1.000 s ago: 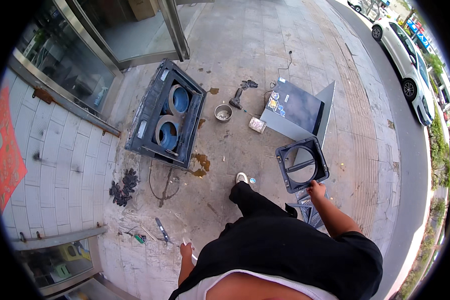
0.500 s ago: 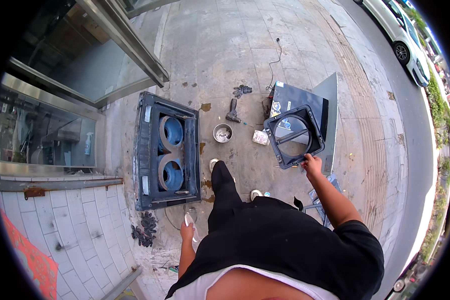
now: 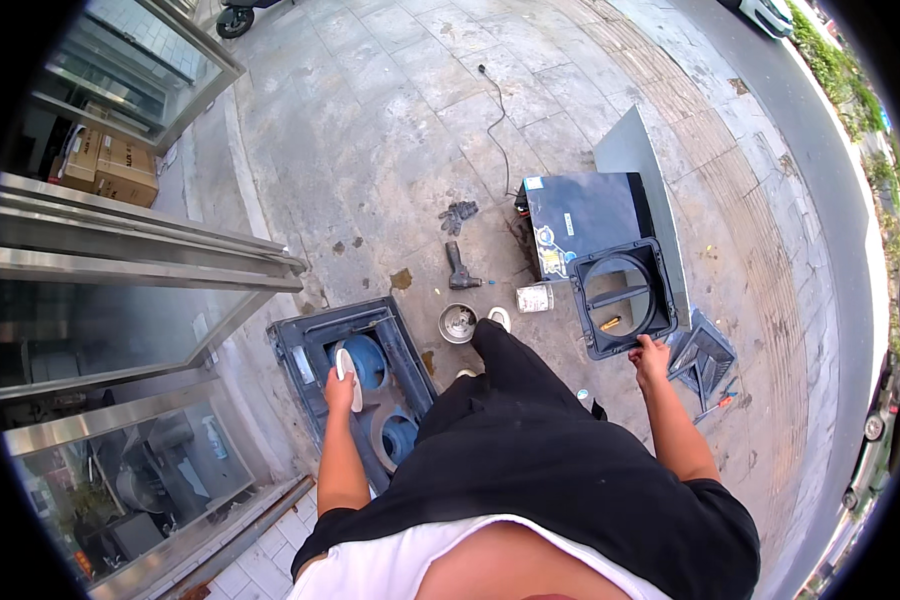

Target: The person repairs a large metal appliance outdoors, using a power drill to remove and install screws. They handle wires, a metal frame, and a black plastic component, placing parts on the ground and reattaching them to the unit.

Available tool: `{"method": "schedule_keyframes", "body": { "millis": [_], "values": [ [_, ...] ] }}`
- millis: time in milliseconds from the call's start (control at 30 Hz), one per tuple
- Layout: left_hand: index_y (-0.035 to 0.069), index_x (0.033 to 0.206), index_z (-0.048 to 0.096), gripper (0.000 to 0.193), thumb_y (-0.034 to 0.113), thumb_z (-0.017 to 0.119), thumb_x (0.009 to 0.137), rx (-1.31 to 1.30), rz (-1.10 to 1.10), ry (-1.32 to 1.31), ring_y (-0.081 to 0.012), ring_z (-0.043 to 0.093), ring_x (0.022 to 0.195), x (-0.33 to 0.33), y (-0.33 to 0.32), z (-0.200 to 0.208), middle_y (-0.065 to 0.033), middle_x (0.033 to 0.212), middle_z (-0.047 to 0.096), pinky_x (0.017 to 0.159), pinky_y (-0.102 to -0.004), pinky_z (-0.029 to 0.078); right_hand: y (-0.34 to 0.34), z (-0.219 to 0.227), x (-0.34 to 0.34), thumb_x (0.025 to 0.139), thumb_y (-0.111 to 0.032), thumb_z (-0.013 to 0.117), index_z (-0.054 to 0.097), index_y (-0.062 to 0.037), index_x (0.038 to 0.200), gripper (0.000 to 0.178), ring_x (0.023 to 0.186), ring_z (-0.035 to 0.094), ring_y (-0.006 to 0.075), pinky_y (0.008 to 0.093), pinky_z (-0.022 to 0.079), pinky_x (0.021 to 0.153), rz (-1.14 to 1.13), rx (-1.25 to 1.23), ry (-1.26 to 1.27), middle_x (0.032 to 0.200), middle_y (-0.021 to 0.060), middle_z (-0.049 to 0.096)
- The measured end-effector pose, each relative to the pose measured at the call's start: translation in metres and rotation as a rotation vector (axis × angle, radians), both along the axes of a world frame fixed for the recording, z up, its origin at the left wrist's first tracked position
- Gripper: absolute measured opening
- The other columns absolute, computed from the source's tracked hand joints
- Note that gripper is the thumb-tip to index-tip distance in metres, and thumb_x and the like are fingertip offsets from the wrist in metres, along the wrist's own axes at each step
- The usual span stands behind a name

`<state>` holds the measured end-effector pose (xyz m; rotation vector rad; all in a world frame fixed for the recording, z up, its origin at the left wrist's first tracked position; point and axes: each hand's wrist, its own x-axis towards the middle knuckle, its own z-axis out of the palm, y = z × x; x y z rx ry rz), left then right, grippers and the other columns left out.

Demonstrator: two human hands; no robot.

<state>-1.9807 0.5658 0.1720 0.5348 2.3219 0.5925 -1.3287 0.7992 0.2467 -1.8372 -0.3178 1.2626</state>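
Grey paving (image 3: 370, 130) spreads beneath everything, with glass doors (image 3: 90, 320) at nine o'clock and a roadway (image 3: 810, 150) toward two. At three o'clock, a dark square frame (image 3: 618, 297) with a round opening hangs from the person's right hand (image 3: 650, 360), whose fingers are clamped on its lower edge. Held at that one place, it could twist or slip, dropping or scraping the glass-fronted cabinet (image 3: 590, 215) at eleven o'clock from it; whether the two touch cannot be told. At four o'clock from the frame lies a slatted grille (image 3: 705, 355), an awkward thing to step on. Toward nine o'clock come a pale box (image 3: 535, 298), a cordless drill (image 3: 460, 270) and a metal bowl (image 3: 458, 323); the bowl sits just beside a shoe (image 3: 499, 319), so a careless step might tip it. Farther, between eight and nine, the left hand (image 3: 341, 388) grips a white oval piece (image 3: 347, 366) above an open casing (image 3: 290, 340); a loosened grip could let it fall inside.
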Motion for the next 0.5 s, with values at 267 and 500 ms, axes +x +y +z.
{"method": "schedule_keyframes", "body": {
  "millis": [267,500],
  "values": [
    [0.003,0.117,0.056,0.043,0.025,0.061,0.081,0.045,-0.231,0.074,-0.035,0.063,0.095,-0.015,0.227,0.046,-0.0201,0.102,0.065,0.082,-0.0418,0.048,0.099,-0.017,-0.037,0.079,-0.009,0.065,0.046,-0.0047,0.075,0.02,0.042,0.055,0.0203,0.0286,0.043,0.04,-0.178,-0.004,0.078,0.052,0.01,0.053],
    [-0.002,0.111,0.055,0.037,0.02,0.062,0.082,-0.129,-0.362,-0.013,-0.0211,0.065,0.068,-0.121,0.399,-0.033,-0.0145,0.084,0.065,0.067,-0.0358,0.05,0.214,-0.009,-0.111,0.079,-0.009,0.065,0.045,-0.0072,0.074,0.021,0.045,0.055,0.0186,0.0282,0.044,0.042,-0.381,0.108,0.11,0.057,0.0073,0.054]
  ]
}}
